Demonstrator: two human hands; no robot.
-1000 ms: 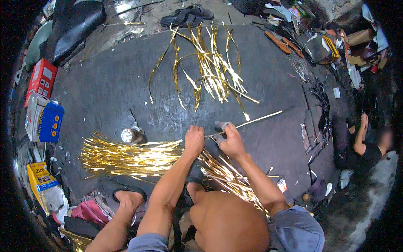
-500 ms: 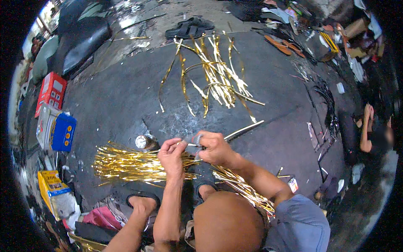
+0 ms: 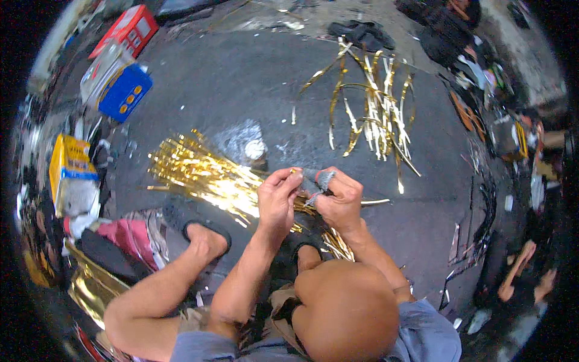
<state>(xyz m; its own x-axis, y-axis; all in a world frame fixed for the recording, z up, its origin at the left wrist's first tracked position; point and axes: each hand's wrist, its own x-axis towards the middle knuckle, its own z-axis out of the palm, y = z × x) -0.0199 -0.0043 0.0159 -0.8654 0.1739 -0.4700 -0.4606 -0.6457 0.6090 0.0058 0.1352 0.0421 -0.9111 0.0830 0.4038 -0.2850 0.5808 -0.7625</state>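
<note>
My left hand point(image 3: 276, 198) and my right hand point(image 3: 341, 199) meet close together above the dark floor. Both pinch a thin gold foil strip point(image 3: 375, 201), whose free end pokes out to the right of my right hand. Grey tape wraps the fingertips of my right hand. Just left of and under my hands lies a bundle of shiny gold strips point(image 3: 199, 172), fanned out toward the left. A second, looser batch of gold strips point(image 3: 374, 108) lies spread farther away, up and to the right.
A small round tin point(image 3: 255, 149) sits beyond the bundle. A red box point(image 3: 136, 27), a blue box point(image 3: 123, 90) and a yellow packet point(image 3: 69, 160) line the left. Black sandals point(image 3: 362, 33) lie at the top. My sandalled foot point(image 3: 202, 235) is planted below the bundle. Another person's arm point(image 3: 522, 265) is at right.
My hands have come closer together and the long strip that reached far to the right is now drawn in, with only a short end showing. The view has shifted left.
</note>
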